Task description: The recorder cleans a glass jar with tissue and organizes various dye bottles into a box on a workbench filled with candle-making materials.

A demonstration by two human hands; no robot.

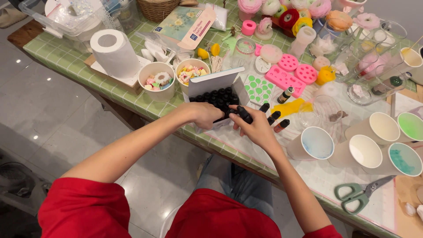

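Note:
A white cardboard box (214,83) full of small black-capped bottles (218,97) stands open on the green tiled table (66,57). My left hand (205,113) rests against the box's near edge, fingers curled on it. My right hand (255,128) holds one small black-capped bottle (244,114) just in front of the box. Three more small bottles (274,117) lie on the table beside my right hand.
Paper cups with blue and green colour (317,143) stand at the right, green-handled scissors (359,194) near the front edge. Pink silicone moulds (288,76), a paper towel roll (114,52), two cups of small decorations (157,80), glass jars and flower-shaped candles crowd the back.

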